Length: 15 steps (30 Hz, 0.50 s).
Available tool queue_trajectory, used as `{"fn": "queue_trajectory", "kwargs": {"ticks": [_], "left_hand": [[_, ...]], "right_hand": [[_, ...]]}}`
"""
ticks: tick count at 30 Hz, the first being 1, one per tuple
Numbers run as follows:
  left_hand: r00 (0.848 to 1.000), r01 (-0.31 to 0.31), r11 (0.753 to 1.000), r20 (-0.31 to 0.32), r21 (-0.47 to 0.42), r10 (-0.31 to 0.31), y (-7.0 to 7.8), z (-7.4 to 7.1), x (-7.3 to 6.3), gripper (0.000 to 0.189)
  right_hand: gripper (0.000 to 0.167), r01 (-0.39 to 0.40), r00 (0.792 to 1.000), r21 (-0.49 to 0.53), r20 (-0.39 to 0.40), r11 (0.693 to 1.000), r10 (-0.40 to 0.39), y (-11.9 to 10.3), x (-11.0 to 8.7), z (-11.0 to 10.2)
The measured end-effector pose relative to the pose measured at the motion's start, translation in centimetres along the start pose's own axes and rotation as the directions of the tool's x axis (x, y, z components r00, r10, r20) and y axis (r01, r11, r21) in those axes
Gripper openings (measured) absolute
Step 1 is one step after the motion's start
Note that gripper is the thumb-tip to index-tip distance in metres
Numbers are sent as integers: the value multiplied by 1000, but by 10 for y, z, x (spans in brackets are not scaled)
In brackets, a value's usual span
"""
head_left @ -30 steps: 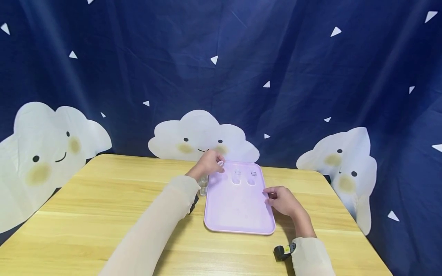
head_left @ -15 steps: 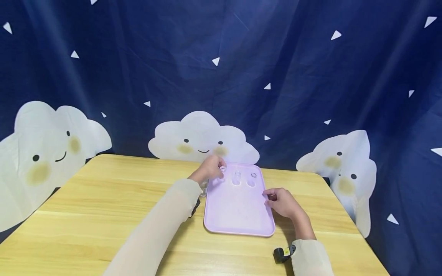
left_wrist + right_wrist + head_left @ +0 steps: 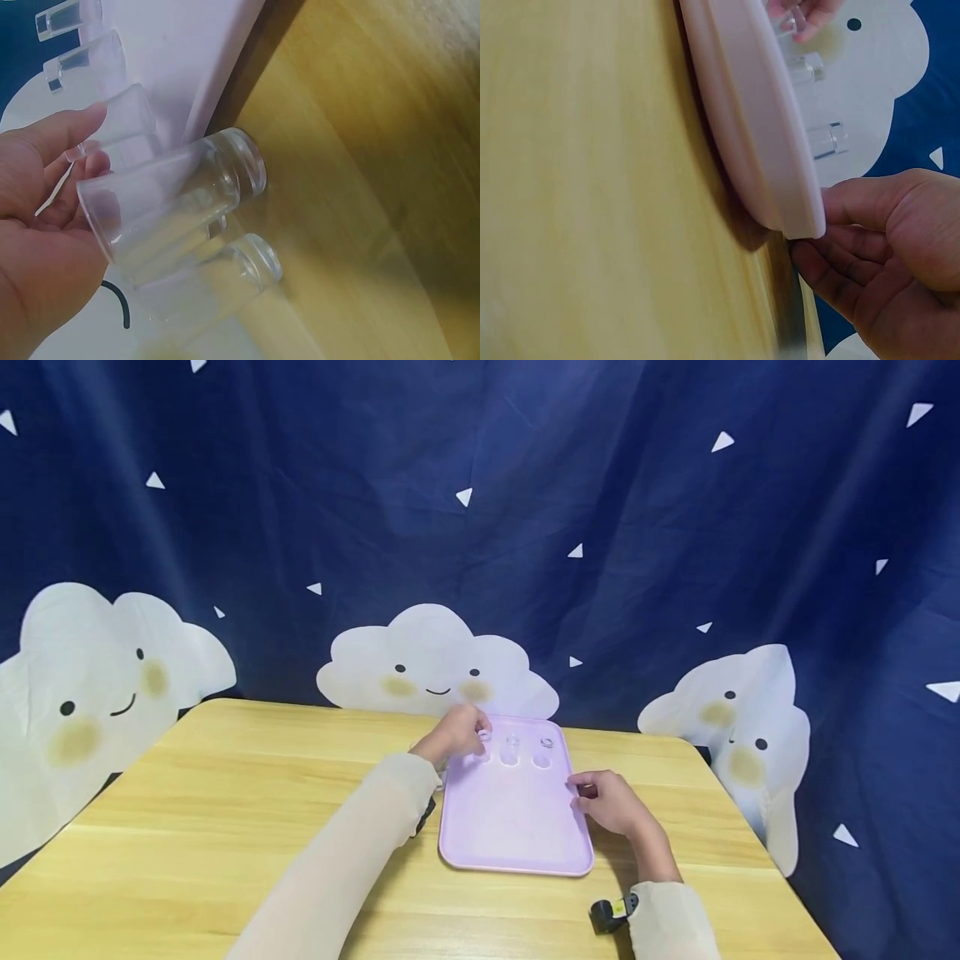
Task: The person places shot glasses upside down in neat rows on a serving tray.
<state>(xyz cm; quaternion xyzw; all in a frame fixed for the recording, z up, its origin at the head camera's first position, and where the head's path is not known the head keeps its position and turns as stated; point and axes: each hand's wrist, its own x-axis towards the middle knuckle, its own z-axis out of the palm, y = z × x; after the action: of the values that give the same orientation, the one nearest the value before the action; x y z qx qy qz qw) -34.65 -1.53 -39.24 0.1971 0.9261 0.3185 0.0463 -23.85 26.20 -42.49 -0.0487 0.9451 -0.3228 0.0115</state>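
With thumb and fingers my left hand (image 3: pixel 456 732) pinches the thick base of a small clear drinking glass (image 3: pixel 129 116). That glass is upside down at the far left of a pale purple tray (image 3: pixel 517 827). Two more upturned glasses stand to its right, a middle glass (image 3: pixel 510 753) and a right glass (image 3: pixel 542 755). My right hand (image 3: pixel 613 802) holds the tray's right rim, thumb above and fingers below in the right wrist view. Upright clear glasses, a nearer one (image 3: pixel 176 199) and a farther one (image 3: pixel 221 285), stand on the table beside the tray, below my left hand.
The wooden table (image 3: pixel 225 827) extends on both sides of the tray. Behind its far edge hangs a dark blue curtain (image 3: pixel 525 577) with clouds. A black wrist camera (image 3: pixel 607 914) sits near my right sleeve.
My left hand has lowered the glass and drawn it slightly nearer, into line with the other two on the tray. My right hand stays at the tray's rim.
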Motion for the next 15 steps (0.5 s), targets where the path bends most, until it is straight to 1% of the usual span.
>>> {"fn": "queue_trajectory", "kwargs": {"ticks": [5, 9, 12, 15], "left_hand": [[1000, 17, 1000, 3, 6, -17, -1, 2, -2, 39], [1000, 10, 1000, 13, 7, -10, 0, 0, -3, 41], [1000, -5, 1000, 30, -5, 5, 1, -4, -3, 45], [999, -29, 999, 34, -21, 30, 1, -12, -5, 49]], "right_hand": [[32, 9, 1000, -1, 4, 1000, -9, 1, 1, 2], [33, 2, 1000, -5, 1, 1000, -2, 1, 1, 1], [33, 4, 1000, -9, 1, 1000, -4, 1, 1, 1], [32, 17, 1000, -10, 3, 1000, -17, 1, 1, 0]]}}
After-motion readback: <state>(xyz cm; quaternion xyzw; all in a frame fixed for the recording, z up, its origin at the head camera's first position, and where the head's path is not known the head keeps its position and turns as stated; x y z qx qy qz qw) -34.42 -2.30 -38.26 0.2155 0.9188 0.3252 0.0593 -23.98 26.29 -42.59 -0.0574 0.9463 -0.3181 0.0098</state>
